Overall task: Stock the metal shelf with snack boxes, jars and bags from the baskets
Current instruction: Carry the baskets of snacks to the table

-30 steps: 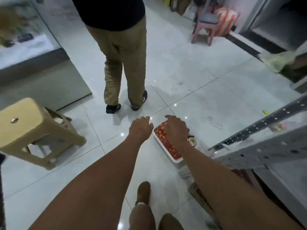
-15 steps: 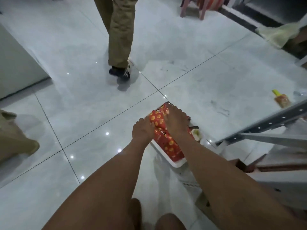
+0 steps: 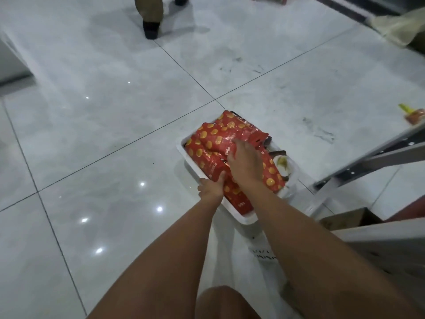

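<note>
A white basket (image 3: 246, 218) stands on the tiled floor, filled with several red snack bags (image 3: 212, 143) printed with yellow rounds. My left hand (image 3: 211, 188) grips the near end of one red bag at the basket's left rim. My right hand (image 3: 245, 163) lies on top of the bags in the middle of the basket, fingers spread and curling into the pile. The metal shelf (image 3: 358, 162) shows as grey perforated bars at the right edge.
Another person's leg and dark shoe (image 3: 150, 28) stand at the top. A small orange packet (image 3: 415, 116) lies on the floor at far right. A cardboard box (image 3: 345, 218) sits under the shelf. A cup with yellow contents (image 3: 284, 164) lies in the basket's right end.
Both hands have come down onto the red bags; the left hand has gone from hovering beside the basket to gripping a bag. The view has dropped closer, and the other person has stepped away.
</note>
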